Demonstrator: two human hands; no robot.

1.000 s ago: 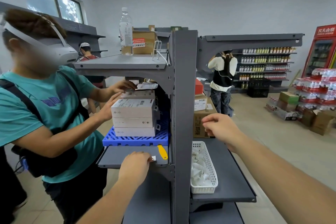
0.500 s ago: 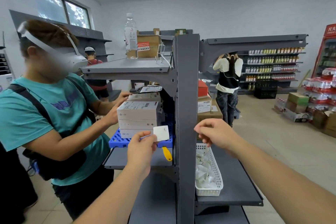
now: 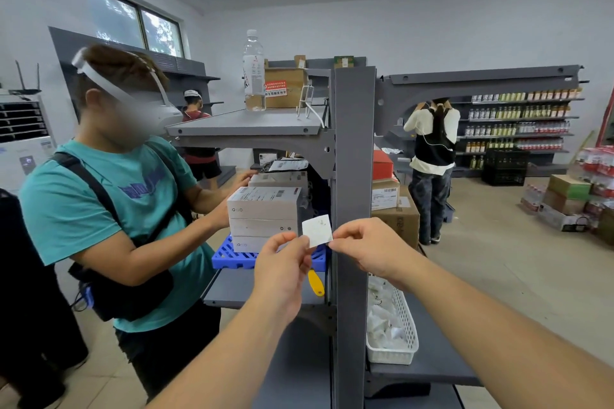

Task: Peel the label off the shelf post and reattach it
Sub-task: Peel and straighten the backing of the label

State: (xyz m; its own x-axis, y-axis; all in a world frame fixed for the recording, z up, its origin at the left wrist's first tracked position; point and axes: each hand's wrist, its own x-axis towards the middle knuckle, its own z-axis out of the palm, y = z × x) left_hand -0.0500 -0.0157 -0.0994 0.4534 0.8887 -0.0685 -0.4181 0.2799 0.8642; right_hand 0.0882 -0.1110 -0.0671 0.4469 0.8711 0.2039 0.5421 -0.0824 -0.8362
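A small white square label hangs in the air just left of the grey upright shelf post. My left hand pinches its lower left edge between thumb and finger. My right hand reaches across the front of the post and pinches the label's lower right corner. The label is off the post and tilted a little, its face showing faint marks.
A person in a teal shirt stands close on the left, handling stacked grey boxes on a blue crate. A yellow tag hangs at the shelf edge. A white basket sits on the right shelf; a water bottle stands on top.
My left hand rose from the lower shelf edge carrying the label up beside the post. My right hand moved left and took hold of the label's other edge.
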